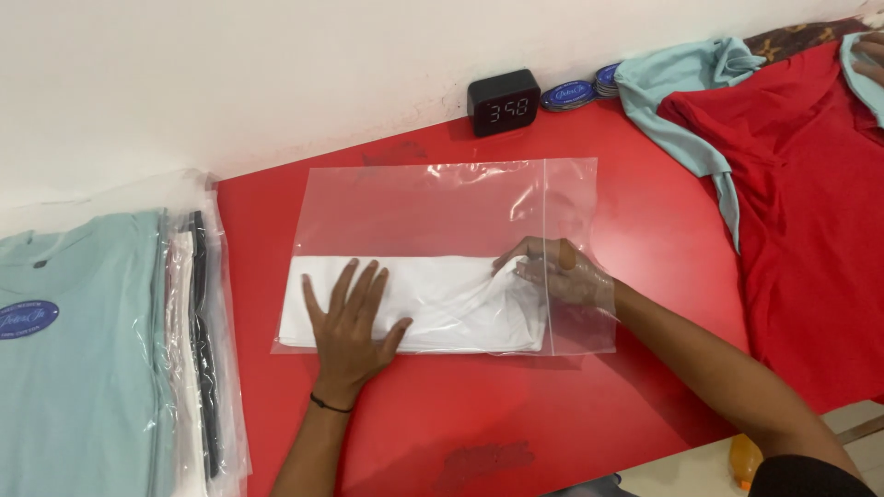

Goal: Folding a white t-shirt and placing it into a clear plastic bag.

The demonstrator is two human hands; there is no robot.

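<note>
I am wearing the only camera on my head, and it is looking steeply down and forward over the red worktop (645, 239) toward the white wall (230, 74) at twelve o'clock. It is sitting close, about arm's reach above the surface, so my forearms are entering from six and five o'clock. The view is tilting slightly, the wall edge rising toward two o'clock. No second view is sharing the scene.
</note>
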